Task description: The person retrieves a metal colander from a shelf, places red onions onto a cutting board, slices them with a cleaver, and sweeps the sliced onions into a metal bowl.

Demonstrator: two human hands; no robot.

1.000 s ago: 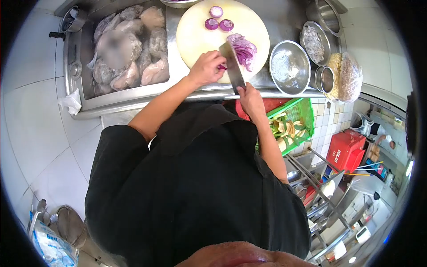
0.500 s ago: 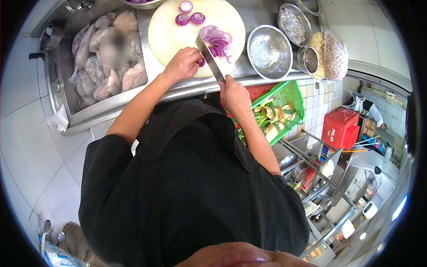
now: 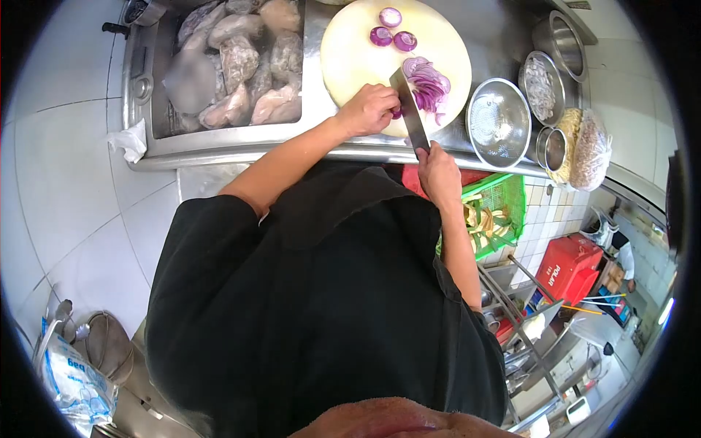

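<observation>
My left hand (image 3: pixel 369 111) is closed on a red onion piece (image 3: pixel 396 112) near the front edge of the round, pale cutting board (image 3: pixel 350 44); its fingers hide most of the piece. In my right hand (image 3: pixel 440 175) is the handle of a broad-bladed kitchen knife (image 3: pixel 411 109). The blade stands just right of my left fingertips, between the held piece and a fanned pile of sliced red onion (image 3: pixel 429 84). Three more purple onion pieces (image 3: pixel 404 41) lie farther back on the board.
Left of the board, a sink (image 3: pixel 140 91) holds meat pieces (image 3: pixel 241 62). At right are a steel bowl (image 3: pixel 499 120), a bowl of pale pieces (image 3: pixel 540 91) and filled bags (image 3: pixel 590 150). Below the counter edge stands a green basket (image 3: pixel 515 204) with vegetable scraps.
The camera view has swung, so the counter and both hands sit farther right in the picture. Both hands keep their grips, with the knife still beside the onion piece.
</observation>
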